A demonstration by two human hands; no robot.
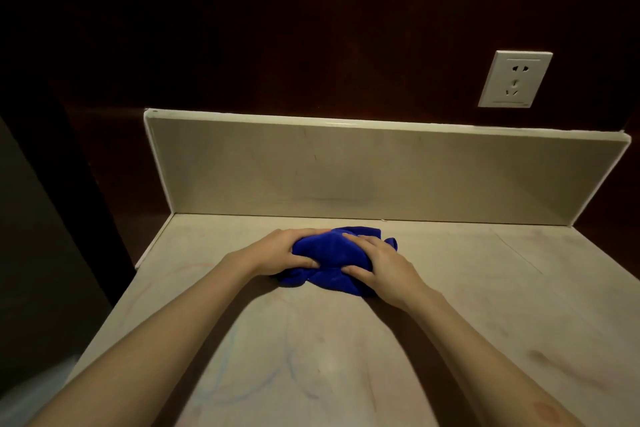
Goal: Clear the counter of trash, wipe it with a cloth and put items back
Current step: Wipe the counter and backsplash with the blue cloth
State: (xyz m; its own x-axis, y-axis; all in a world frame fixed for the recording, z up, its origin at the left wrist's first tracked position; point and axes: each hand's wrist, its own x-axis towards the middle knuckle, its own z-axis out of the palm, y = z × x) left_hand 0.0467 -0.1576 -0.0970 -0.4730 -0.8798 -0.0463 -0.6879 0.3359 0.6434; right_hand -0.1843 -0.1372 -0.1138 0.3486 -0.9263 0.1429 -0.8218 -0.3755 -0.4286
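Step in hand: wiping. No trash and no other items show on the tabletop (346, 340), so by my reading the clearing is done and the put-back step is not yet begun.

Left of the grip: the tabletop's left edge and a dark drop beyond it; something pale and blurred lies low in that corner, too unclear to name.

Left hand (280, 251): fingers curled over the left side of the cloth (332, 258), thumb tucked in on the near side. It holds a fold of the fabric and presses down.

Cloth: blue, bunched into a wad, lying flat on the tabletop between the two hands, nearer the back than the front edge. A loose corner pokes out beyond the right hand.

Right hand (379, 265): fingers spread and bent over the right side of the wad, thumb pressed into its near edge. It also holds the fabric. Both grips are closed on the same cloth; neither is free.

Behind the grip: a pale upstand (311, 177) runs along the back. Up and right of the grip, a white wall socket (515, 84).

Right of the grip and nearer the person: faint streaks and a darker smudge (540, 355) on the surface.

Next move, as judged: sweep the wad toward the unwiped near and right areas, keeping downward pressure even across both hands so the bundle does not unroll.
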